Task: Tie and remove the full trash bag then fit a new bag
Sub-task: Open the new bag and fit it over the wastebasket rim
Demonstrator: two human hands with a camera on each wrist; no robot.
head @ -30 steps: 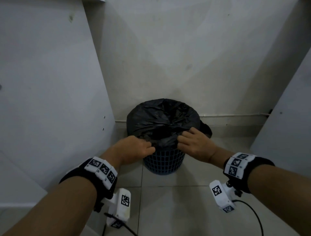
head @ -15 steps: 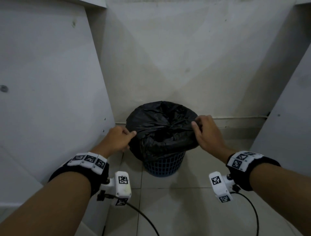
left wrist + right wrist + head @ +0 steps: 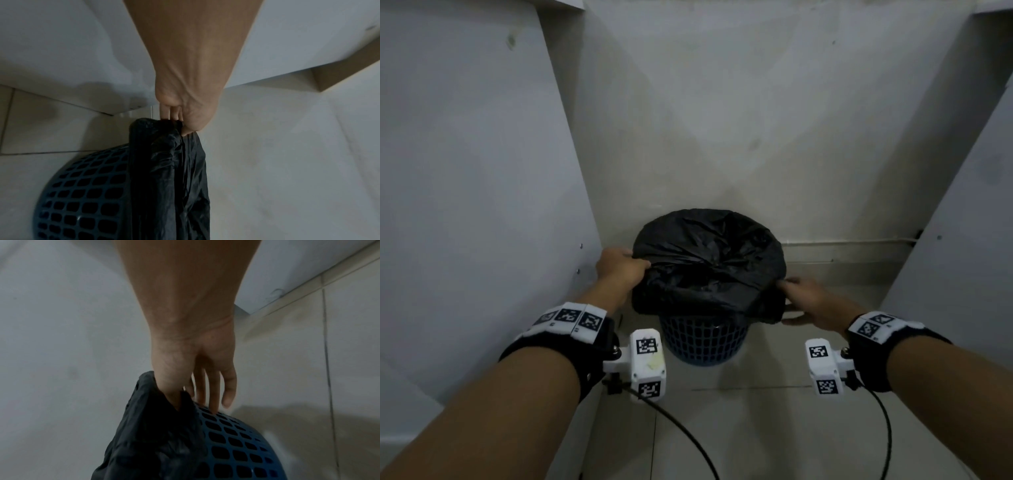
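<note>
A black trash bag (image 3: 709,260) lines a round blue lattice basket (image 3: 702,339) on the floor in a corner. The bag's edge is folded down over the basket rim. My left hand (image 3: 619,270) is at the rim's left side and pinches the bag edge; the left wrist view shows this hand (image 3: 179,126) gripping the black plastic (image 3: 170,178) above the basket (image 3: 82,194). My right hand (image 3: 801,301) is at the right side, thumb on top of the overhang and fingers under it. In the right wrist view the thumb of that hand (image 3: 195,394) is tucked into the bag fold (image 3: 148,434), fingers along the basket (image 3: 236,443).
White panels (image 3: 482,171) close in on the left and on the right (image 3: 962,222), with the back wall (image 3: 722,120) just behind the basket. A thin pipe (image 3: 859,241) runs along the wall base. Black cables (image 3: 681,435) hang over the tiled floor (image 3: 756,428).
Both hands went from the front of the rim outward to its sides. The right hand has since dropped lower onto the right overhang, and the left stays at the left rim.
</note>
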